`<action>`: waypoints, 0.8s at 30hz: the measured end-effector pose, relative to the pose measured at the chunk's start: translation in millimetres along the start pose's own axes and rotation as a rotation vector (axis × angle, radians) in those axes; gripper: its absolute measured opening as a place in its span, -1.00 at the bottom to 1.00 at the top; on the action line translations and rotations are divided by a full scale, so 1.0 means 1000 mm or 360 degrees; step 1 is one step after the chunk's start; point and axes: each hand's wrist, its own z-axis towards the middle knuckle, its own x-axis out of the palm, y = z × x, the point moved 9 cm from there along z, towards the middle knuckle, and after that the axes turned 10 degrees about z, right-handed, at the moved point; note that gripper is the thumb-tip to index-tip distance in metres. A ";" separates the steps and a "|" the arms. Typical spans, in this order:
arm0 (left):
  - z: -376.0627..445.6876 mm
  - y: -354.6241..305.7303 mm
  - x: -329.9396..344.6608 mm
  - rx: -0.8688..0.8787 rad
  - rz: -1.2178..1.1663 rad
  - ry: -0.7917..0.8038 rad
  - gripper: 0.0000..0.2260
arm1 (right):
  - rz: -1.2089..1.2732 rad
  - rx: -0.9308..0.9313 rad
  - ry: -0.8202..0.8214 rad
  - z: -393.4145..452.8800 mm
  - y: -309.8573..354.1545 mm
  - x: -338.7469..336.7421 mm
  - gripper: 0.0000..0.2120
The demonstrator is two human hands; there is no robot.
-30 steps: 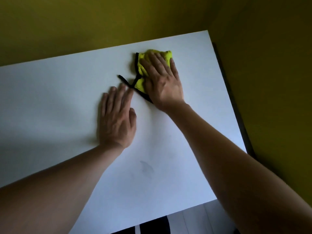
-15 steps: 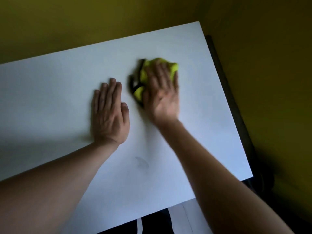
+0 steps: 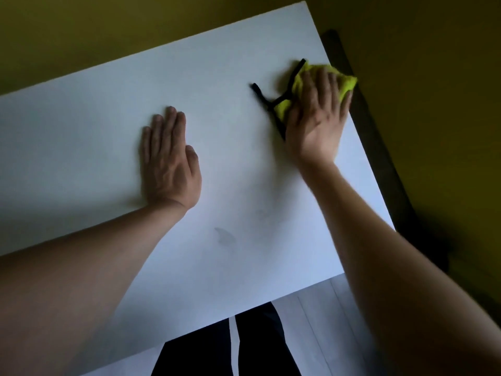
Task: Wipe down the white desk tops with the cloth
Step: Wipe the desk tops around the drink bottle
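Observation:
A yellow cloth (image 3: 344,82) with black edging lies bunched at the right edge of the white desk top (image 3: 95,126). My right hand (image 3: 315,118) presses flat on the cloth with straight fingers, covering most of it. A black trim strip of the cloth sticks out to the left of the hand. My left hand (image 3: 169,161) rests flat on the bare desk, well left of the cloth, fingers together. A faint grey smudge (image 3: 225,237) marks the desk between my forearms.
Olive-yellow walls (image 3: 433,77) close in behind and to the right of the desk. A dark strip (image 3: 379,147) runs along the desk's right edge. My dark trousers (image 3: 244,348) and pale floor (image 3: 311,308) show below the near edge.
My right hand has slid the cloth from the desk's middle to the right edge. The left hand has stayed flat in place. The view has shifted.

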 end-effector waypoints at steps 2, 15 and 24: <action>0.000 0.000 -0.001 0.0003 -0.0009 -0.0023 -0.47 | 0.0100 -0.0190 0.0072 -0.034 0.041 0.014 -0.45; 0.000 0.002 0.002 0.0020 -0.0005 -0.0006 -0.48 | 0.0008 -0.0009 0.0020 -0.050 -0.045 -0.038 -0.47; 0.002 -0.001 0.002 0.0040 -0.0075 -0.0040 -0.48 | 0.0198 -0.0311 0.0206 -0.138 0.071 0.004 -0.43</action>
